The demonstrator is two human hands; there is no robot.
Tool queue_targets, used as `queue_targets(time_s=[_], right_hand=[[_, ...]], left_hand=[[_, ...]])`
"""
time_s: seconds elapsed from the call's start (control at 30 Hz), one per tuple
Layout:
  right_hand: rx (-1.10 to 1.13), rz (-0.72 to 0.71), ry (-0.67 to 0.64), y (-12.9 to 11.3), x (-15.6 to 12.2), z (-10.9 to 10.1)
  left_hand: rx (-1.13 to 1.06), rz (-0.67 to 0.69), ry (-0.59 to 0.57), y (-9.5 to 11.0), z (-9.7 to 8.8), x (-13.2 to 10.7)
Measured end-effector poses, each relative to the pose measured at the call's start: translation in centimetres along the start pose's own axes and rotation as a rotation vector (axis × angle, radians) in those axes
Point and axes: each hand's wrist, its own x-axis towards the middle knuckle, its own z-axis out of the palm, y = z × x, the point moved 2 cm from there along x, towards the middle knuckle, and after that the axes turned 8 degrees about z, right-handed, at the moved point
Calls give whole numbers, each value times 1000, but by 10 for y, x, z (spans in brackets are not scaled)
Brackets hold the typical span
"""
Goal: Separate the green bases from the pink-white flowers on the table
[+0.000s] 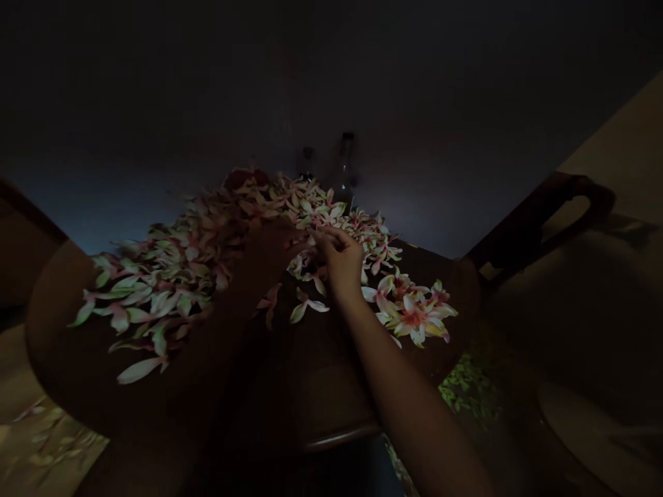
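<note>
2 hands near heaped petals.

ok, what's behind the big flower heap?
A bottle with a dark cap, a dim shape to its left, then the wall. The flower heap covers the bottle's lower part; anything lower behind it can't be seen.

Your head cam's basically at eye level, aimed forward and down over the table, pretty close in, your hands around mid-view, wall up top.
</note>
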Motion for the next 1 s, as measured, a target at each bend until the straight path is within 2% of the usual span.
queue_targets(time_s=[0.1,0.27,0.47,0.57,0.73,0.87,1.0], right_hand=[[15,33,-38,3,-1,1],[30,32,-77,6,-3,5],[-79,-78,5,-7,-7,2],[-95,-106,43,-12,-9,2],[-81,-116,-13,-14,-10,5],[-106,-131,-6,-13,-9,4],[3,-70,-1,-7,-7,4]], left_hand=[[-20,-10,11,-1,1,-1],[45,-12,-45,-7,3,-2],[-6,-61,37,4,2,-3],[-28,-76,21,10,0,-2],[-119,-91,59,6,-3,-2],[-125,-97,81,2,-3,-2],[-107,-91,105,2,-2,-2]])
